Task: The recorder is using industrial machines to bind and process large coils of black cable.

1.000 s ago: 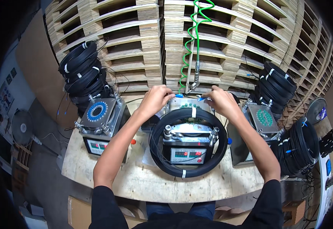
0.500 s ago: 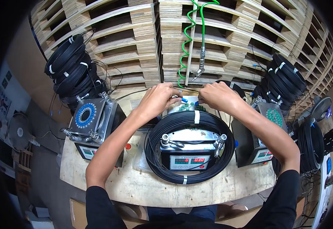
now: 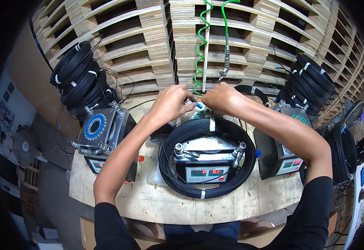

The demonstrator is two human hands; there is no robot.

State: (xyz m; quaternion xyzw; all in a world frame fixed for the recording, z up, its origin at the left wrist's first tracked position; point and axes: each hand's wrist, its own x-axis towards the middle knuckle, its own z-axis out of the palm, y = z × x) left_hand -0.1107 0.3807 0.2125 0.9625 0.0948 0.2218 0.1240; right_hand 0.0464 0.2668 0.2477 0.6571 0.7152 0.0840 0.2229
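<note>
My left hand (image 3: 172, 103) pinches a small blue-ended cable connector (image 3: 198, 105) between thumb and fingers, above the far side of the middle machine. Close beside it, my right hand (image 3: 220, 99) is closed with its fingers curled under; whatever they hold is hidden behind the hand. Below both hands lie several green connector pieces (image 3: 207, 113) on a metal plate, partly covered by my right hand. Nearer to me, a large coil of black cable (image 3: 248, 166) with white ties rests around the middle machine (image 3: 206, 158), which has a lit display panel.
At the left stands a machine with a ring of blue connectors (image 3: 95, 126); at the right, another with green ones (image 3: 300, 119). Stacks of black cable coils (image 3: 77, 75) rise behind. A metal air nozzle (image 3: 225, 62) hangs from a green hose before wooden pallets (image 3: 157, 54).
My right hand has moved left, up close to my left hand, and the blue piece at its fingertips is now out of sight. My left hand keeps its blue-ended connector.
</note>
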